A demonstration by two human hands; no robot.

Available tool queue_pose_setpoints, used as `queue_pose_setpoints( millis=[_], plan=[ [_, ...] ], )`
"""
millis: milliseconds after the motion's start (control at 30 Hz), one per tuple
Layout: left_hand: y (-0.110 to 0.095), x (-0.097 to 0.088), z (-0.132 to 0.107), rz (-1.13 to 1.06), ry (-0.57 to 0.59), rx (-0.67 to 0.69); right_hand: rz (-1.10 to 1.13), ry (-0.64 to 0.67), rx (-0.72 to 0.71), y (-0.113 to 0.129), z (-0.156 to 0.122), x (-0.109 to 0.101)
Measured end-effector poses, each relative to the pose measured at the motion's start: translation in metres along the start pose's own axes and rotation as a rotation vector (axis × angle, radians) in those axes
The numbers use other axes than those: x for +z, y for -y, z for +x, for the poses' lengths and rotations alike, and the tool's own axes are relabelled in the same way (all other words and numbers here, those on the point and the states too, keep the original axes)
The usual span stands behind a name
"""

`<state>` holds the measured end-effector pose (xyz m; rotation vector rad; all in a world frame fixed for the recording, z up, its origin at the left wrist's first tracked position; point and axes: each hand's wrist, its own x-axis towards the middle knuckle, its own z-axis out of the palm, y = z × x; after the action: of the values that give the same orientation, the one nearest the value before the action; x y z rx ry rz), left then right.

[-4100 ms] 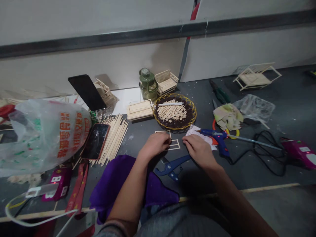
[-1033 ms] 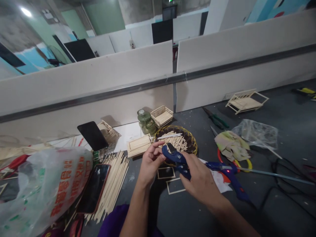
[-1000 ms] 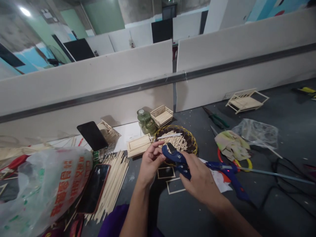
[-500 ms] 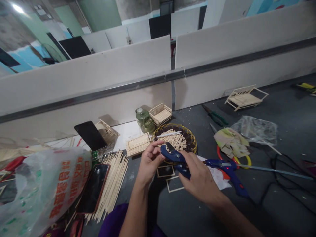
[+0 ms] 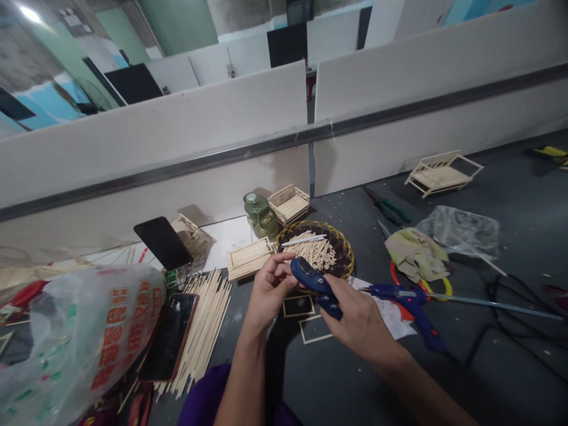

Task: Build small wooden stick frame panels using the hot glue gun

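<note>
My right hand [image 5: 360,319] is wrapped round the handles of a blue hand cutter [image 5: 309,279], its head pointing left. At the cutter's head, my left hand [image 5: 268,293] has its fingers pinched together; whatever lies between them is too small or hidden. Just behind the cutter sits a round woven basket [image 5: 348,251] with a yellow rim, holding short cut sticks [image 5: 317,251] and a white pen-like rod. Under the hands, two thin stick frames [image 5: 304,341] lie on the dark table. A blue glue gun [image 5: 410,299] rests right of my right hand.
Left are long thin sticks [image 5: 202,337], a phone [image 5: 171,337] and a plastic bag [image 5: 84,343]. Small stick furniture, including a bench [image 5: 444,174], and a green lantern-like object [image 5: 260,214] stand farther back. Right are a cloth [image 5: 417,254], pliers [image 5: 390,210] and cords.
The cutter's handles have come closer together in my right hand, and its head has turned slightly. My left hand has hardly moved.
</note>
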<state>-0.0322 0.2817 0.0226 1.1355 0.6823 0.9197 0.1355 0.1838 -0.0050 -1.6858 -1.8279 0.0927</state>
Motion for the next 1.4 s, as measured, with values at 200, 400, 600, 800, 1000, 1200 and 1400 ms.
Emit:
queue_pose_setpoints(
  millis=[200,400,600,800,1000,1200,1400],
  plan=[
    [0.002,0.001,0.001,-0.006,-0.036,0.006,-0.006,0.057,0.009,-0.006,0.006,0.003],
    [0.002,-0.001,0.002,-0.014,-0.086,0.019,-0.021,-0.123,0.215,-0.016,0.013,-0.009],
    [0.004,0.000,0.003,-0.030,-0.030,0.026,-0.102,-0.061,0.030,-0.010,0.011,-0.017],
    [0.001,0.004,0.001,-0.048,-0.004,0.000,-0.085,-0.030,-0.016,-0.001,0.010,-0.012],
    [0.000,0.006,0.000,-0.079,0.050,0.017,-0.082,-0.041,-0.034,0.001,0.011,-0.014],
    [-0.001,0.006,0.000,-0.084,0.068,0.018,-0.064,-0.044,-0.030,0.002,0.009,-0.014],
    [-0.001,0.005,0.000,-0.073,0.070,0.016,-0.033,-0.019,-0.027,0.002,0.009,-0.014]
  ],
)
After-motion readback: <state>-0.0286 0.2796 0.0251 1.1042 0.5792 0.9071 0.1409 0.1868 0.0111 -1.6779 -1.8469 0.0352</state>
